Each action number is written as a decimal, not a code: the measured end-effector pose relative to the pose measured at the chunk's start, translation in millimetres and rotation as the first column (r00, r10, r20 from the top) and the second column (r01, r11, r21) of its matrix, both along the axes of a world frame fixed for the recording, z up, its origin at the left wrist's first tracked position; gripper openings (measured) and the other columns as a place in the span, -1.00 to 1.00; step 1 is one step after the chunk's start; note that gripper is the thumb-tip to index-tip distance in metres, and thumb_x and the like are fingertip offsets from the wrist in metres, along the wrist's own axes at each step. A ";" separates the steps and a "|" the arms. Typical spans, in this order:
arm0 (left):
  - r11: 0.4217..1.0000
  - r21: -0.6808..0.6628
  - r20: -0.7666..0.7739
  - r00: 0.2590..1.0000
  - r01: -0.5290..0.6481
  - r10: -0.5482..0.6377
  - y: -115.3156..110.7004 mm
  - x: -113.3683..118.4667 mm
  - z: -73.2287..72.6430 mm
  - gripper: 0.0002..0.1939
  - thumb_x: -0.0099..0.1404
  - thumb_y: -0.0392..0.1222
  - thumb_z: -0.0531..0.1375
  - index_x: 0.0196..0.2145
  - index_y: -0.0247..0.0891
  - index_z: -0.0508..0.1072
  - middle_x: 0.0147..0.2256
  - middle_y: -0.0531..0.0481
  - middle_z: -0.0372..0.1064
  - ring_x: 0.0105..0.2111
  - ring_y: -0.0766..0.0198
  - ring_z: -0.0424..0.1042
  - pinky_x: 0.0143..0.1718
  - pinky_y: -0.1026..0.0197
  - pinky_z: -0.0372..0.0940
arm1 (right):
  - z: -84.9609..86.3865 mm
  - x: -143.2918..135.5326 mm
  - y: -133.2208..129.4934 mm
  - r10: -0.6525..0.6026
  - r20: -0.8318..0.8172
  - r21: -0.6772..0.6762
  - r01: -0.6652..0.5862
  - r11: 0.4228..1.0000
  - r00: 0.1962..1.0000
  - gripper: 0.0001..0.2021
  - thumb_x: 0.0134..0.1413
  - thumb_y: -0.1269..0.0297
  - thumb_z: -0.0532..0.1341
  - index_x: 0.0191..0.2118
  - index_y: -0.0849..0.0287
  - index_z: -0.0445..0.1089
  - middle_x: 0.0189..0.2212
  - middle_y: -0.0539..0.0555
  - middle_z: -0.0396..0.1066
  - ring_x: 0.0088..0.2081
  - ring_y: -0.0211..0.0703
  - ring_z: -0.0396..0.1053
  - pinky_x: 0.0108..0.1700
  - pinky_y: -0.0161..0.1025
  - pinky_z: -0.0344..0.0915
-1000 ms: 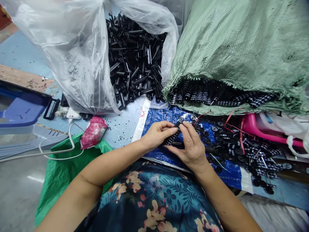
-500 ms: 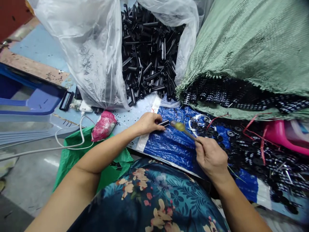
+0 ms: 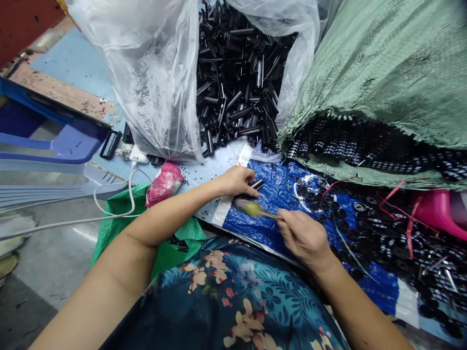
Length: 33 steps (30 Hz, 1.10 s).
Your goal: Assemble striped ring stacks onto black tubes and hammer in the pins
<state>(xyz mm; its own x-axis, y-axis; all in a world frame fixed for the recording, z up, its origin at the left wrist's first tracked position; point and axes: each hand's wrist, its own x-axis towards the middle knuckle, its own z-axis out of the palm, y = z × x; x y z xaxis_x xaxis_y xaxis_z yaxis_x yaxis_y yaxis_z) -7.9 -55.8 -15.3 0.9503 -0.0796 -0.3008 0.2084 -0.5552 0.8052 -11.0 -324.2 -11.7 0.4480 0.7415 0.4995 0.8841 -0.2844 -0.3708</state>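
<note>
My left hand point(image 3: 238, 181) is closed on a short black plastic tube point(image 3: 257, 184), whose end sticks out past the fingertips over a blue plastic sheet point(image 3: 242, 221). In my right hand point(image 3: 304, 239) is a thin-handled tool point(image 3: 254, 209) with a yellow bulge near its far end. That end is smeared by motion, so its exact kind does not show. It points left and lies just below my left hand; whether it touches the fingers I cannot tell. Many black tubes point(image 3: 237, 112) fill a clear plastic bag point(image 3: 156, 82) beyond my hands.
A green woven sack point(image 3: 394, 73) spills dotted black pieces point(image 3: 339, 141) at the right. Black discs point(image 3: 372, 228) lie scattered beside a pink container point(image 3: 438, 214). Left are a pink bundle point(image 3: 165, 183), a white cable point(image 3: 131, 199), a green bag point(image 3: 189, 233) and a blue chair point(image 3: 76, 141).
The tool in my right hand has swung left and down, from in front of the tube to below my left hand. The whole view has shifted slightly; my left hand keeps the tube.
</note>
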 end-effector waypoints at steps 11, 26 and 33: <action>0.943 -0.181 -0.386 0.861 0.280 -0.330 87.6 -61.5 85.7 -0.74 -0.10 -0.17 0.51 -0.57 -0.21 0.49 -0.65 0.11 0.26 -0.64 0.36 0.14 -0.57 0.23 -0.01 | -11.0 11.9 -44.4 -0.011 -0.026 -0.072 0.009 0.997 1.000 -0.78 0.21 0.36 0.31 -0.03 0.14 0.48 -0.25 0.09 0.56 -0.27 -0.16 0.50 -0.14 -0.22 0.43; 0.635 0.729 0.423 0.898 -0.256 -0.124 48.9 76.4 9.4 -0.82 0.34 -0.24 0.11 -0.22 -0.26 0.52 -0.19 -0.26 0.49 -0.07 -0.08 0.32 -0.11 -0.06 0.18 | 6.3 109.8 -31.4 -0.662 -0.196 0.061 0.683 0.728 0.723 -0.70 0.31 0.09 0.11 -0.13 0.17 0.47 -0.34 0.13 0.58 -0.41 -0.11 0.50 -0.28 -0.19 0.40; 0.728 0.562 0.686 0.713 -0.392 -0.146 58.9 77.4 1.6 -0.86 0.31 -0.24 0.09 -0.38 -0.22 0.43 -0.28 -0.19 0.50 -0.18 0.02 0.40 -0.13 -0.03 0.24 | 2.5 180.4 -15.2 -0.775 -0.212 -0.285 0.721 0.632 0.595 -0.60 0.18 0.03 0.17 0.02 0.18 0.35 -0.32 0.21 0.58 -0.22 0.16 0.52 -0.07 0.03 0.35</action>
